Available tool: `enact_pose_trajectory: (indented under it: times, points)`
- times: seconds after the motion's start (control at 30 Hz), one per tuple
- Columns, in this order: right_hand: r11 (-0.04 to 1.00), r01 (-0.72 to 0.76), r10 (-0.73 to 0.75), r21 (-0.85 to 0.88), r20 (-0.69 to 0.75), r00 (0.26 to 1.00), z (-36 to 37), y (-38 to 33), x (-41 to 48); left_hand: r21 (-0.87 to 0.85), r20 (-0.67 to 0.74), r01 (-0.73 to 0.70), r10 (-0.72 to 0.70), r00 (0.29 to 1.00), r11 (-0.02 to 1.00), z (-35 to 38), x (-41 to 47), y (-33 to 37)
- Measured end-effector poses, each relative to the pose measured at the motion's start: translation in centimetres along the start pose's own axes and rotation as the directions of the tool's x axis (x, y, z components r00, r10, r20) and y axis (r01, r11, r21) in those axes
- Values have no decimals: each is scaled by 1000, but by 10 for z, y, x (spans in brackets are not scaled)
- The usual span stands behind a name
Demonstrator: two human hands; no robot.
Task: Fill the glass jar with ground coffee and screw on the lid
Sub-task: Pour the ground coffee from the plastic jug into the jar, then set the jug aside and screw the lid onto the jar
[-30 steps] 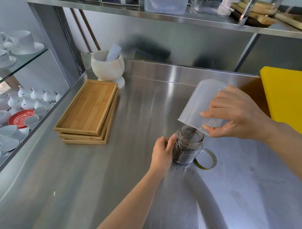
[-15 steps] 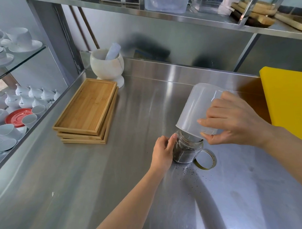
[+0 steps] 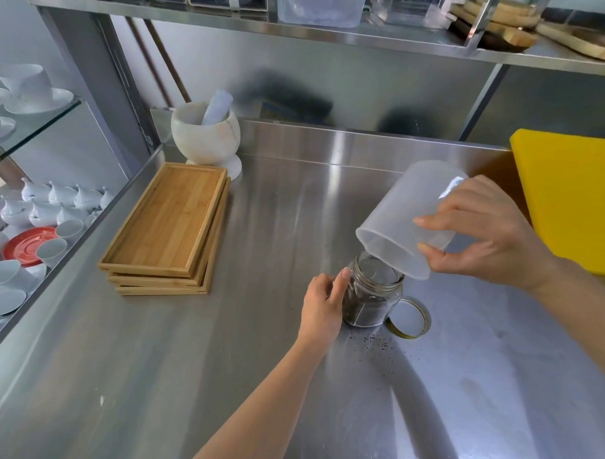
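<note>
A small glass jar (image 3: 372,300) stands upright on the steel counter, its lower half dark with ground coffee. My left hand (image 3: 322,306) grips its left side. My right hand (image 3: 483,236) holds a translucent plastic container (image 3: 408,213) tipped steeply, its open mouth over the jar's rim. The container looks empty inside. The gold-rimmed lid (image 3: 408,316) lies flat on the counter, touching the jar's right side. A few coffee grains (image 3: 375,341) are scattered in front of the jar.
A stack of bamboo trays (image 3: 167,227) lies to the left, a white mortar with pestle (image 3: 205,133) behind it. A yellow cutting board (image 3: 574,199) sits at the right. White cups and saucers (image 3: 36,218) fill the lower left shelf. A steel shelf (image 3: 321,33) hangs overhead.
The plastic container dipped closer to the jar's mouth, then lifted slightly and tilted so its opening faces me more. My left hand and the jar have stayed in place.
</note>
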State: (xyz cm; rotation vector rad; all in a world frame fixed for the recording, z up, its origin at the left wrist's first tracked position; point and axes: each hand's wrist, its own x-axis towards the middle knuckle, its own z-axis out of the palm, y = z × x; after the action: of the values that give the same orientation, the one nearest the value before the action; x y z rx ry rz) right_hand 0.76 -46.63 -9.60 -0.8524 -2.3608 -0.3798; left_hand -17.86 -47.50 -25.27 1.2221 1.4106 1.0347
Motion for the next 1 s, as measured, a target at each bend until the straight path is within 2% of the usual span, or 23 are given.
enact_pose_trajectory:
  times: [0.1,0.2,0.23,0.3,0.37,0.5,0.63,0.7,0.83,1.0]
  points:
    - [972,-221,227,85,-73,971,0,6,-13,11,5,6,-6,1000,1000,0,0,2]
    - [842,-487,526,232,-151,837,1,7,-29,20,5,7,-7,1000,1000,0,0,2]
    - [775,-561,619,291,-175,765,2,7,-34,24,4,6,-6,1000,1000,0,-1,1]
    - [585,-670,799,458,-184,572,5,8,-46,24,2,7,-7,1000,1000,0,0,1]
    - [392,-699,913,599,-161,374,9,10,-58,26,1,3,-3,1000,1000,0,0,0]
    - [134,-710,989,691,-135,56,25,15,-85,51,-1,-14,15,1000,999,0,2,-2]
    - [-117,-633,974,765,-38,-225,42,15,-115,55,-3,-28,28,1000,998,-1,2,-3]
    - [-199,-605,954,771,12,-299,49,12,-126,57,-1,-29,29,1000,998,-1,2,-2]
    - [-253,-566,934,785,46,-354,56,4,-138,66,10,-23,23,1000,998,-2,2,-2]
    - [-292,-529,927,797,99,-362,54,2,-145,63,15,-9,8,1000,998,-1,3,-4]
